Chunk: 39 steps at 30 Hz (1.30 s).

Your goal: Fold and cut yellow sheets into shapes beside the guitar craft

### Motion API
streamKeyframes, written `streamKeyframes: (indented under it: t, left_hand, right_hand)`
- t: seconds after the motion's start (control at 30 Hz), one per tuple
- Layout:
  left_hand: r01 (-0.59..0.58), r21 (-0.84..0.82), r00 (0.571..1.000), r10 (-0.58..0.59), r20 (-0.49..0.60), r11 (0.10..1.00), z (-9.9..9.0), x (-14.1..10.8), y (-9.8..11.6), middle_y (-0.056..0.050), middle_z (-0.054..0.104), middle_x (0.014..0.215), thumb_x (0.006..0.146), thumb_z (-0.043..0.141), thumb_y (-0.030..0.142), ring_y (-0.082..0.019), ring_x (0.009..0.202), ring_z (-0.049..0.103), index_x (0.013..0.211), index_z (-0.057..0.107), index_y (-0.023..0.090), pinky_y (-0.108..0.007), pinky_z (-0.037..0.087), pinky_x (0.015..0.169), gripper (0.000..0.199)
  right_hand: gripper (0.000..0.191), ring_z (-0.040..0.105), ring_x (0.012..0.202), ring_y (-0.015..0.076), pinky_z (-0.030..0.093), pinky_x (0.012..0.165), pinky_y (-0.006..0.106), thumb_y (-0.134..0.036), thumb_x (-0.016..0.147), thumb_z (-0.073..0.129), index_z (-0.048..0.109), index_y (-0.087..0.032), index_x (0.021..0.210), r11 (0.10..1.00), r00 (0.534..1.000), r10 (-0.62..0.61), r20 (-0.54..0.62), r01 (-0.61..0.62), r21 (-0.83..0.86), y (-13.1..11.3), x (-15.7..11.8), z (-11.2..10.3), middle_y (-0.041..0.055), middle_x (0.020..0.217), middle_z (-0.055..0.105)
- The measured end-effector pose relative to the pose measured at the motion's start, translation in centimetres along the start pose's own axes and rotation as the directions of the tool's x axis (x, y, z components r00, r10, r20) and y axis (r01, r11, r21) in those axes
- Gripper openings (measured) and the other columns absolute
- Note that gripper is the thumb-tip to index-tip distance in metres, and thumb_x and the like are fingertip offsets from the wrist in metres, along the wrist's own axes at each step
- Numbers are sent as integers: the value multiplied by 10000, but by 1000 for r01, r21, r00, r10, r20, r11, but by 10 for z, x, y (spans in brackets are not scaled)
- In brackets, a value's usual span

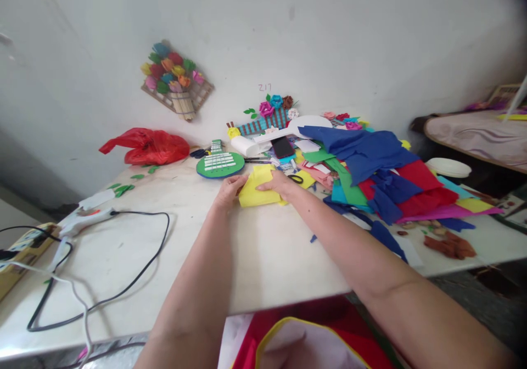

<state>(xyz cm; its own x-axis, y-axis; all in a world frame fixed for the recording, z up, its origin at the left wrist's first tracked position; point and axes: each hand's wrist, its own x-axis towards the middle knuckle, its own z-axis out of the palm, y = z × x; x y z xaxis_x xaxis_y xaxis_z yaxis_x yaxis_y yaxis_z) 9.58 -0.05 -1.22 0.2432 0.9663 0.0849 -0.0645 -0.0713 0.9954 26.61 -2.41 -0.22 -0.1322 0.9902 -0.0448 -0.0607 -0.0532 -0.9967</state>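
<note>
A folded yellow crepe-like sheet [256, 192] lies at the middle of the table, between my two hands. My left hand [231, 190] grips its left edge, with the fingertips partly behind it. From the right, my right hand [277, 184] closes over the sheet, the thumb lying across its front. Just right of that hand, a black scissors handle [295, 179] shows on another yellow piece. Behind my left hand rests a green guitar-shaped craft [220, 165] with white strips. A dark phone [282, 147] lies beyond my right hand.
At left, a hot glue gun [88, 221] trails a black cord across the table near a power strip [28, 253]. A red plastic bag [152, 146] sits at the wall. Blue sheets [366, 152] and other coloured pieces pile up at right. A white lid [448, 167] lies beyond.
</note>
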Motion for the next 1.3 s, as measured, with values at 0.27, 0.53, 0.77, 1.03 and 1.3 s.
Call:
streamKeyframes:
  t: [0.27,0.53,0.77,1.03,1.3]
  left_hand:
    - [-133,191,990,124,60,973,6,-3,2,46,425,464,613,679,467,-46,401,325,551,489,148,-195,190,394,376]
    - [-95,51,995,95,1,994,5,2,-3,17,530,526,609,687,468,-77,433,436,621,540,153,-198,289,418,348]
    - [-72,-38,997,73,21,997,6,4,-4,3,572,571,608,693,463,-85,463,484,658,566,146,-196,338,442,345]
    - [-28,-118,999,30,12,993,8,4,-3,7,550,551,599,693,408,-94,459,481,616,528,155,-209,345,443,303]
    - [-21,-147,999,17,-29,989,9,1,0,33,491,498,604,662,347,-85,429,438,589,498,162,-211,321,422,248]
  right_hand:
    - [377,610,606,152,511,601,286,-235,510,784,617,-168,842,998,998,-52,43,53,-43,-2,-3,4,2,689,661]
    - [164,606,587,131,486,613,258,-238,662,651,666,-174,812,982,986,-167,28,164,90,-1,-1,4,-21,641,662]
    - [168,599,601,111,470,623,238,-207,672,608,698,-193,813,968,969,-247,-7,247,37,2,2,2,-32,678,670]
    - [275,622,749,117,474,738,254,-143,690,542,711,-226,891,951,953,-304,16,304,-64,0,-1,1,-18,830,699]
    - [324,621,874,159,461,824,303,-73,655,503,724,-246,816,892,924,-381,38,378,-247,-2,-3,0,-23,839,709]
